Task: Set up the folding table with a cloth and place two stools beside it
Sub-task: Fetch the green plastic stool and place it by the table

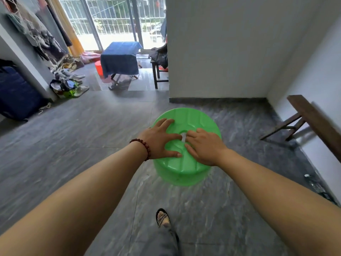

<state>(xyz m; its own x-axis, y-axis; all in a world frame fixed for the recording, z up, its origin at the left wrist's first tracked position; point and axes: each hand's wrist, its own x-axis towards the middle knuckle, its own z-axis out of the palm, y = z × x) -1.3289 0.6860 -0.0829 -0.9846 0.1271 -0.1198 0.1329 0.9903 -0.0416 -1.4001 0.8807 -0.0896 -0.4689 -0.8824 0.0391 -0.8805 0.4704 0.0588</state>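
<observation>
In front of me is a round green plastic stool, seen from above and lifted off the grey floor. My left hand, with a bead bracelet at the wrist, lies spread over its top with the fingers reaching the centre hole. From the right, my right hand grips the same hole, its fingertips dipping in. Far ahead by the window stands the folding table, draped with a blue cloth. A red stool sits at the table's left side, partly hidden by the cloth.
A white wall corner juts out on the right ahead. Beyond it stands a dark wooden stool with clothes on it. A wooden bench leans along the right wall. At the left are a blue suitcase and scattered shoes.
</observation>
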